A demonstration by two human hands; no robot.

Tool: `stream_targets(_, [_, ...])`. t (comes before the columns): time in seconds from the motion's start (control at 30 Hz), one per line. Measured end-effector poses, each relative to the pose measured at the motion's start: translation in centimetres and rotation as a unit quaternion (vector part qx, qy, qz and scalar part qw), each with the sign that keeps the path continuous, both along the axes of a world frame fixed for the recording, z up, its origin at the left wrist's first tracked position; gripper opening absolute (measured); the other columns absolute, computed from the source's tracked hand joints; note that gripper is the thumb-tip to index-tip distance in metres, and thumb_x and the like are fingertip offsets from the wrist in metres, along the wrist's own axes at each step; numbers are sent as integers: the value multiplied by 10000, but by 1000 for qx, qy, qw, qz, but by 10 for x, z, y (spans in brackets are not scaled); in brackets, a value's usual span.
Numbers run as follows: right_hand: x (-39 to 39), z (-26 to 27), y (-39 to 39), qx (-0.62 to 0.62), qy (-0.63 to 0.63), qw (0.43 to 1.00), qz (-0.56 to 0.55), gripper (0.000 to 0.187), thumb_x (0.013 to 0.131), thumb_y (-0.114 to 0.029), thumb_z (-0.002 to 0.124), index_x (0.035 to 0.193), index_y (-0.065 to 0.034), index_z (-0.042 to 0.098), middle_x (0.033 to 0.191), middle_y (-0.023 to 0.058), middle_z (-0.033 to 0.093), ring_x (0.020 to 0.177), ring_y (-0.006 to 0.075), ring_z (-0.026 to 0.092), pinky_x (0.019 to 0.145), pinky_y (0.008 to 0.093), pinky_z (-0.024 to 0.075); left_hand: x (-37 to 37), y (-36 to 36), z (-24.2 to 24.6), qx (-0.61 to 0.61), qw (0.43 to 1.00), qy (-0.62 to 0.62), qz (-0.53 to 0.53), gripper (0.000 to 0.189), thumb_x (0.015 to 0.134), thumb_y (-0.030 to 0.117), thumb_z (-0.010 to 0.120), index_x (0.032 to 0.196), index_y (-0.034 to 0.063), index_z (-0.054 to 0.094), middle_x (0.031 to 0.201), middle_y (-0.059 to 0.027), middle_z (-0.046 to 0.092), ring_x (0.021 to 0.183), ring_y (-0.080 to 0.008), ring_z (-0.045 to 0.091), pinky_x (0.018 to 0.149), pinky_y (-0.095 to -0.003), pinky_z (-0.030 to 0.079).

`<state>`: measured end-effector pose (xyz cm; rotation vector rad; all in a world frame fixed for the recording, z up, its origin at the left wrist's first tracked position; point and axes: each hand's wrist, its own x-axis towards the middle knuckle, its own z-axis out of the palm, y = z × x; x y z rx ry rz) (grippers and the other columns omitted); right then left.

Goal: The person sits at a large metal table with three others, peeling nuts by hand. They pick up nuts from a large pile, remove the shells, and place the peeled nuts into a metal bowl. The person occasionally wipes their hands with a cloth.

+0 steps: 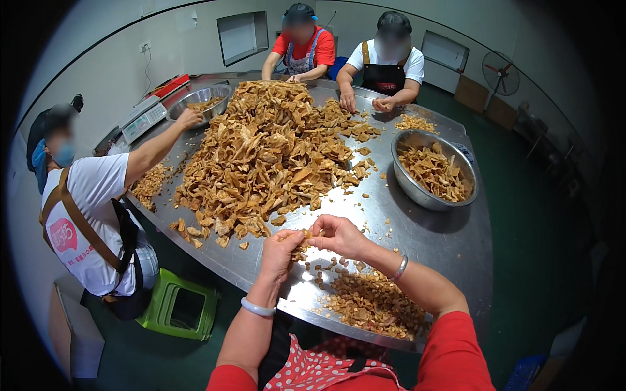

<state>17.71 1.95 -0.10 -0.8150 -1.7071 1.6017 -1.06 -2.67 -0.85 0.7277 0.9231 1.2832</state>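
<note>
My left hand (280, 254) and my right hand (341, 236) meet above the steel table. Their fingertips pinch one small brown dried food piece (307, 233) between them. More brown bits show beside my left palm; whether they are in it or on the table I cannot tell. Just beyond my hands rises a large heap of curled, brown dried food pieces (264, 151). Under my right forearm, by the near edge, lies a lower pile of small crumbs and pale, bean-like bits (374, 303).
The steel table (440, 244) carries a steel bowl of brown pieces (434, 171) at right, another steel bowl (227, 97) and a scale (145, 122) at far left. Three co-workers stand around it. A green plastic stool (181, 305) is on the floor at left.
</note>
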Motion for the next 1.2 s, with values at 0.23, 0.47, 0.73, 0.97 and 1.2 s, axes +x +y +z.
stream_targets(0.23, [-3,-2,-14,439,-141,870,-174,210,845,-101,753,902,-34,562,1103,123,598,698,173,616,639,293,500,5,-5,1,-6,1000,-12,21,117,905,101,689,906,-9,649,805,-46,670,670,-99,606,618,-223,492])
stream_targets(0.47, [-13,11,-24,174,-130,967,-134,215,868,-150,757,891,-12,592,697,51,646,635,108,601,574,265,487,1,-8,-1,6,1000,9,3,126,900,95,691,897,-21,643,807,-64,676,661,-100,603,604,-206,476])
stream_targets(0.73, [-15,7,-23,115,-61,985,-112,199,893,-166,720,887,0,610,706,36,654,649,79,602,574,246,491,-2,-6,-4,-26,998,-49,-23,144,926,144,667,859,25,622,765,-32,633,622,-103,580,561,-227,468])
stream_targets(0.97, [-25,-4,-18,117,-66,977,-168,163,867,-125,701,874,20,627,712,53,666,649,101,615,573,260,503,3,-3,-11,-23,998,-56,22,159,936,133,655,844,12,610,774,-60,639,636,-118,589,588,-244,493])
stream_targets(1.2, [-23,-4,-11,-26,65,992,-103,128,884,-87,692,863,19,622,738,73,680,658,103,617,569,255,510,2,-5,0,-14,997,-70,21,166,947,155,639,852,22,608,771,-51,639,635,-113,583,578,-236,478])
